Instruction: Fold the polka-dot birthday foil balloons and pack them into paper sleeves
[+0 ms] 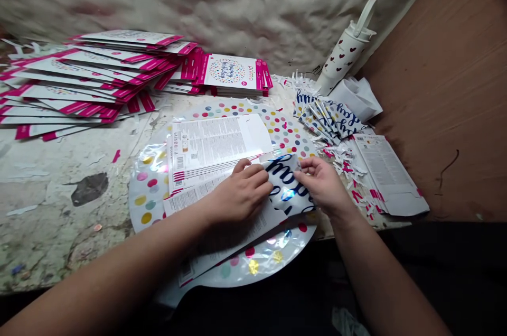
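A folded foil balloon (291, 188), white with dark blue lettering, lies at the right end of a printed cardboard envelope (237, 235). How far it reaches into the envelope is hidden by my left hand (245, 193), which grips the envelope's end beside the foil with curled fingers. My right hand (322, 183) pinches the foil's right edge between thumb and fingers. Behind the left hand is a stack of similar envelopes (214, 140), back side up. All of this rests on a large, flat, round foil balloon (146, 188) with coloured dots.
Many pink-and-white packs (91, 72) are piled at the back left, beside a smaller stack (232, 72). At right are several folded foil balloons (330, 117), paper scraps (350, 167), more envelopes (386, 172) and a white bottle (344, 53). A brown panel (443, 93) bounds the right side.
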A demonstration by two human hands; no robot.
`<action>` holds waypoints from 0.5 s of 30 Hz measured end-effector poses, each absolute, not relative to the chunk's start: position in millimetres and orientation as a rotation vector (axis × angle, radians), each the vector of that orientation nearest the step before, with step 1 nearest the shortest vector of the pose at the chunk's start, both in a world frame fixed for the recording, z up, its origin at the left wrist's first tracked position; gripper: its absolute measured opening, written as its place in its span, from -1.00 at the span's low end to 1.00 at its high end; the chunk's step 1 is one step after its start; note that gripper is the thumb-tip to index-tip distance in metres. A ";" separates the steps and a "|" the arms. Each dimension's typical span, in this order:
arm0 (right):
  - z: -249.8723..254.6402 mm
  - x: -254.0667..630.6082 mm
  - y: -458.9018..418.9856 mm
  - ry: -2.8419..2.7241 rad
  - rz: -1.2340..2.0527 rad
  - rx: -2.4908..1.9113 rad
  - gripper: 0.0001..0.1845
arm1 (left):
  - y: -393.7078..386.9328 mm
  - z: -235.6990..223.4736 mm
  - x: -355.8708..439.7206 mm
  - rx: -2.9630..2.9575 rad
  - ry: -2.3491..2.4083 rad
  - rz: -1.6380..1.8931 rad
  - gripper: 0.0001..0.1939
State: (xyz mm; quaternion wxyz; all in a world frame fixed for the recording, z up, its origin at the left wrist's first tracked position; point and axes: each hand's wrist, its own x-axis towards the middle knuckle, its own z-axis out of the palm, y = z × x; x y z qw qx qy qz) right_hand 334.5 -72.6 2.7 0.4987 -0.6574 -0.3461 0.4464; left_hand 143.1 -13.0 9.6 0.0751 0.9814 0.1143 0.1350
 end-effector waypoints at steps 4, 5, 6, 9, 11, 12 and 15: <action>-3.1 314.8 -67.6 -1.066 1.332 -1.554 -0.83 | -13.5 10.3 143.2 2.945 0.298 0.428 -0.85; -0.8 313.5 -68.3 -1.097 1.344 -1.525 -0.83 | -12.5 11.3 141.9 2.952 0.311 0.435 -0.86; 3.1 313.6 -70.4 -1.101 1.282 -1.508 -0.80 | -11.2 13.1 140.2 2.962 0.344 0.462 -0.85; 19.5 314.9 -83.6 -1.018 1.050 -1.467 -0.52 | -8.1 25.8 134.1 2.982 0.524 0.671 -0.84; 30.0 311.1 -94.0 -1.014 1.185 -1.379 -0.48 | -9.7 40.6 130.2 2.977 0.604 0.850 -0.86; 34.3 307.9 -98.3 -1.016 1.268 -1.318 -0.56 | -11.8 49.2 128.0 2.967 0.652 0.968 -0.85; 44.0 299.6 -105.1 -0.971 1.146 -1.169 -0.80 | -20.1 72.5 119.7 2.761 0.932 1.448 -0.54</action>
